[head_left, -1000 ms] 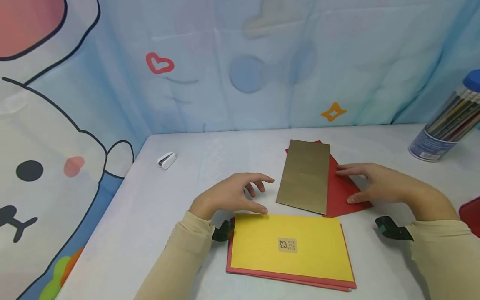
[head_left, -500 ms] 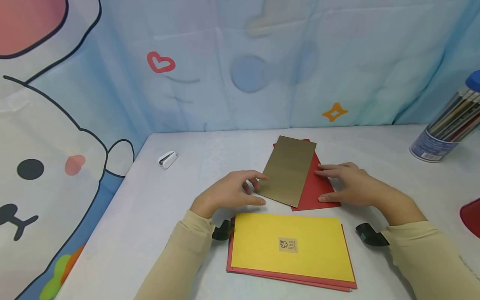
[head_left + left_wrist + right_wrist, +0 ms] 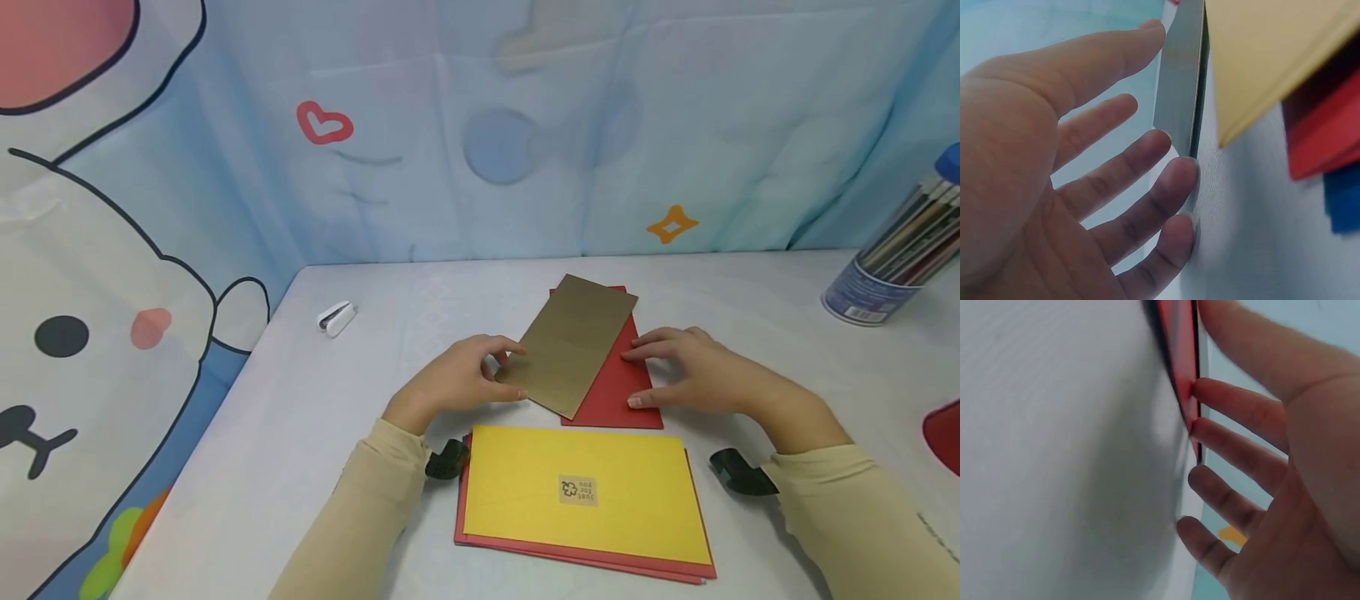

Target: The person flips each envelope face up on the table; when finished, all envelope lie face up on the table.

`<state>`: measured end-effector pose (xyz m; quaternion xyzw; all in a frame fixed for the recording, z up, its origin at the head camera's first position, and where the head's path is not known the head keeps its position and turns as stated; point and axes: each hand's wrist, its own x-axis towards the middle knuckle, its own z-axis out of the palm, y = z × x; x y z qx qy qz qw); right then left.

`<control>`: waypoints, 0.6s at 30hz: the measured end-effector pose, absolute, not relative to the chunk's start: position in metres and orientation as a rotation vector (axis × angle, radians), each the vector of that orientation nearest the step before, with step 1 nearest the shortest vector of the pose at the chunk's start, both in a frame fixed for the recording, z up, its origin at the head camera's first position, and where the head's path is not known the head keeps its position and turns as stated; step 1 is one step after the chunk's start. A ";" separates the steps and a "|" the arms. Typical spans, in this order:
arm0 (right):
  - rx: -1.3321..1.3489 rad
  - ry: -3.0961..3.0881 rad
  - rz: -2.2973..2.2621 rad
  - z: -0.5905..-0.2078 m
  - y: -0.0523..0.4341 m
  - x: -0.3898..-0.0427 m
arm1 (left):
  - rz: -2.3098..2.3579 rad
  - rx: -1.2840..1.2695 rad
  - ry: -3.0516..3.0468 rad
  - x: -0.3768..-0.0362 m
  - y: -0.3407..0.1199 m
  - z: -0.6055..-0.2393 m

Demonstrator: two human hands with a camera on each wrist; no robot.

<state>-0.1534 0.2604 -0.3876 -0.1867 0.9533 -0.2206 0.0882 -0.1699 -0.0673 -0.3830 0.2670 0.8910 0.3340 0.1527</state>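
Note:
A gold-brown envelope [image 3: 573, 342] lies slanted across a red envelope [image 3: 618, 396] on the table, covering much of it. My left hand [image 3: 459, 379] is at the gold one's lower left corner, thumb and fingers spread apart and softly bent. On the other side my right hand [image 3: 693, 371] touches the right edge of the red envelope with fingertips and thumb. In the right wrist view, the fingertips [image 3: 1200, 387] meet the red paper. Nearer to me lies a stack topped by a yellow envelope [image 3: 525, 479] with a small "just for you" sticker, red ones beneath.
A small white stapler [image 3: 337, 318] lies at the back left of the white table [image 3: 300, 417]. At the back right stands a clear, blue-lidded tub of pencils [image 3: 892, 258]. A red object [image 3: 945, 433] is cut off at the right edge. A printed curtain hangs behind.
My right hand has moved left, and both loose envelopes have slid left with it. The gold envelope has turned to a steeper slant while the red one has straightened.

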 end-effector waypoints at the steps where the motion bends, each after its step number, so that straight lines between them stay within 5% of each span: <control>1: -0.559 2.835 -0.664 -0.388 0.260 -0.153 | 0.963 0.769 2.555 -0.170 -0.067 -0.383; 18: -0.497 2.872 -0.789 -0.387 0.267 -0.163 | 0.795 0.645 2.697 -0.167 -0.056 -0.396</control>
